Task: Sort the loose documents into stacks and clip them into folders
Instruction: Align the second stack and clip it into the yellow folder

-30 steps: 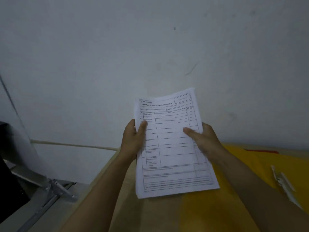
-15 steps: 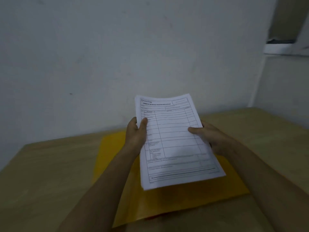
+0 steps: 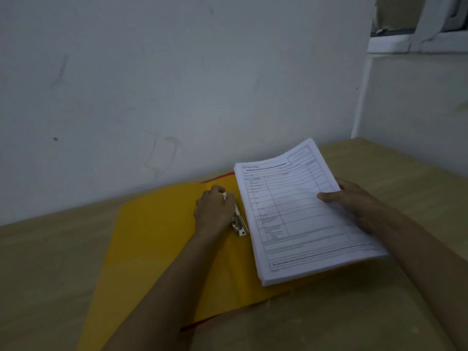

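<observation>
An open yellow folder (image 3: 157, 239) lies flat on the wooden table, with a metal clip (image 3: 239, 224) near its middle fold. My left hand (image 3: 214, 211) grips the upper lever of that clip, fingers curled round it. A thick stack of printed forms (image 3: 301, 216) lies over the folder's right half, its far end lifted a little. My right hand (image 3: 354, 201) holds the stack's right edge, thumb on top and fingers underneath.
The wooden table (image 3: 45, 262) runs along a white wall (image 3: 177, 84). A wall corner (image 3: 359, 97) and a window ledge (image 3: 415, 44) are at the upper right. A red edge (image 3: 195, 324) shows under the folder's front.
My left hand let go of the stack and went to the folder's clip. The stack came down to the right onto the folder, held by my right hand alone. The view swung right.
</observation>
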